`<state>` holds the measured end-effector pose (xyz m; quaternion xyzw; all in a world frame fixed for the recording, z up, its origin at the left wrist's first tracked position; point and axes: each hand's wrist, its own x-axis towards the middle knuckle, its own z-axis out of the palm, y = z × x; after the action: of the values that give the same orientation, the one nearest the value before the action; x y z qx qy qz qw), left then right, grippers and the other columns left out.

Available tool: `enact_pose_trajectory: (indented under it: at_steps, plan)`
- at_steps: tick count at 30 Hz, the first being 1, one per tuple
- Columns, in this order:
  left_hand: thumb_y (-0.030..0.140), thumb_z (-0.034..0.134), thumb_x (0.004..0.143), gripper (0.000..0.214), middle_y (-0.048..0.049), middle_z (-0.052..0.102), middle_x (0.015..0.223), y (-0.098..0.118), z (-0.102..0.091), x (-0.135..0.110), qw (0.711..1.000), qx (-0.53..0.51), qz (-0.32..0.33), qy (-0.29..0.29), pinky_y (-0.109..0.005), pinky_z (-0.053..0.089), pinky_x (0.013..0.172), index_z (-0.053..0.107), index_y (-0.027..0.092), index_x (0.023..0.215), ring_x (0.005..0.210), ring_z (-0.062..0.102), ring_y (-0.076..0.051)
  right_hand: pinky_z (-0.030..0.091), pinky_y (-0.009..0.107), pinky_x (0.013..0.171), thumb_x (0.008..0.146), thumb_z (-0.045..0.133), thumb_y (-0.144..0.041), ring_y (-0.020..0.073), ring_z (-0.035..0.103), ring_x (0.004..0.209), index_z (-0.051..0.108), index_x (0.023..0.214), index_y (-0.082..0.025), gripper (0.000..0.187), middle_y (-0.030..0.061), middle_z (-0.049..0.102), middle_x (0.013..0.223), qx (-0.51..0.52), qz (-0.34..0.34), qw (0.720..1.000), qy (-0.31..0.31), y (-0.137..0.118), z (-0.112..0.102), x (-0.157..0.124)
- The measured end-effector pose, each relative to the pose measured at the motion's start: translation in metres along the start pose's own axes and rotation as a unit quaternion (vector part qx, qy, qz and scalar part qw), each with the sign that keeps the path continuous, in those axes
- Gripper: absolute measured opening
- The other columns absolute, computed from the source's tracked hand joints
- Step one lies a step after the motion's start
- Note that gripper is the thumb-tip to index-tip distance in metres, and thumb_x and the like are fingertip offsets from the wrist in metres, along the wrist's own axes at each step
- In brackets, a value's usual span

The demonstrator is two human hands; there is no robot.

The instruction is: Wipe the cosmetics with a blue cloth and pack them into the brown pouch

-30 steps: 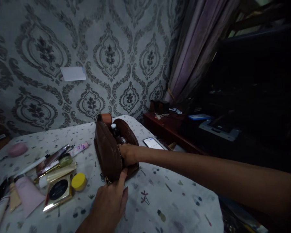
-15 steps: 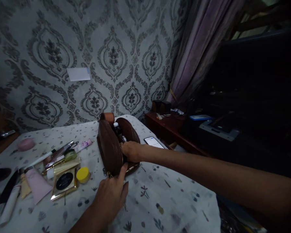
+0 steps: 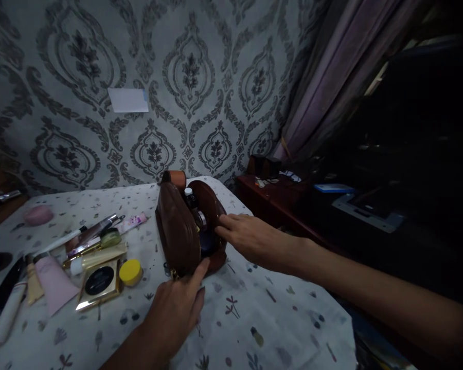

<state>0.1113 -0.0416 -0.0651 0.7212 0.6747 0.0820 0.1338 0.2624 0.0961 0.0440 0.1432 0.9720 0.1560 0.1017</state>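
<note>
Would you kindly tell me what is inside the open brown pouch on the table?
The brown pouch shows a white-capped dark bottle upright at its far end and a round silver-rimmed item nearer. Anything deeper is hidden by its walls and shadow.

Brown quilted pouch [image 3: 177,231] upright on floral tablecloth, unzipped, gaping, bottles inside

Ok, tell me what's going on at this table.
A person works with both hands at a brown pouch that stands open on the cloth-covered table. The left hand rests at its near end, one fingertip against it. The right hand is at the open mouth, touching the right rim and holding nothing. A white-capped bottle pokes out of the pouch. A yellow jar, a gold compact and a pink tube lie to its left.
</note>
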Motion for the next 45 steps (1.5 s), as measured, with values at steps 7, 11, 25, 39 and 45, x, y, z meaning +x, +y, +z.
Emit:
enact_pose_trajectory:
  at_steps: [7, 11, 25, 39, 45]
  plan:
    - [0.022, 0.041, 0.096, 0.06, -0.0099, 0.074, 0.106, -0.004, 0.002, 0.002, 1.0, 0.001, 0.018, 0.008, -0.041, 0.059, 0.075, 0.024, 0.024, 0.153, 0.089, 0.073, -0.027, 0.03, 0.027, 0.052, 0.079, 0.052, 0.002, 0.0218, 0.067, 0.067, 0.049, 0.12, -0.017, 0.045, 0.0069, 0.068, 0.078, -0.013, 0.079, 0.995, -0.066, -0.006, 0.01, 0.002]
    - [0.021, 0.041, 0.096, 0.06, -0.0091, 0.074, 0.106, -0.004, -0.001, 0.001, 1.0, 0.001, 0.018, 0.0, -0.041, 0.059, 0.076, 0.024, 0.025, 0.153, 0.088, 0.073, -0.026, 0.027, 0.028, 0.049, 0.077, 0.051, 0.001, 0.0221, 0.066, 0.064, 0.047, 0.118, -0.015, 0.044, 0.0062, 0.068, 0.074, 0.002, 0.081, 0.994, -0.071, -0.004, 0.016, 0.009]
    - [0.025, 0.046, 0.096, 0.072, -0.0073, 0.074, 0.106, -0.012, -0.006, -0.02, 0.998, -0.037, 0.021, 0.04, -0.038, 0.057, 0.077, 0.006, 0.023, 0.155, 0.088, 0.072, -0.025, 0.021, 0.028, 0.046, 0.081, 0.045, -0.004, 0.0198, 0.064, 0.058, 0.053, 0.114, -0.02, 0.038, 0.0038, 0.069, 0.075, 0.069, 0.111, 0.99, 0.055, -0.016, 0.046, 0.002]
    - [0.025, 0.039, 0.099, 0.025, -0.0093, 0.07, 0.095, -0.13, -0.011, -0.079, 0.94, 0.105, -0.056, 0.319, -0.035, 0.054, 0.078, 0.063, 0.016, 0.1, 0.091, 0.065, -0.023, 0.05, 0.028, 0.071, 0.091, 0.04, -0.009, 0.0188, 0.07, 0.08, 0.059, 0.113, -0.019, 0.031, 0.0067, 0.073, 0.091, 0.38, -0.067, 0.895, 0.223, -0.133, 0.057, 0.034]
    - [0.024, 0.042, 0.097, 0.023, -0.0083, 0.066, 0.105, -0.16, -0.01, -0.088, 0.929, 0.112, -0.17, 0.309, -0.038, 0.05, 0.088, 0.061, 0.018, 0.109, 0.103, 0.059, -0.024, 0.049, 0.032, 0.076, 0.09, 0.053, -0.022, 0.0221, 0.067, 0.085, 0.045, 0.129, -0.014, 0.04, 0.0088, 0.068, 0.098, 0.443, 0.122, 0.877, 0.141, -0.17, 0.063, 0.1]
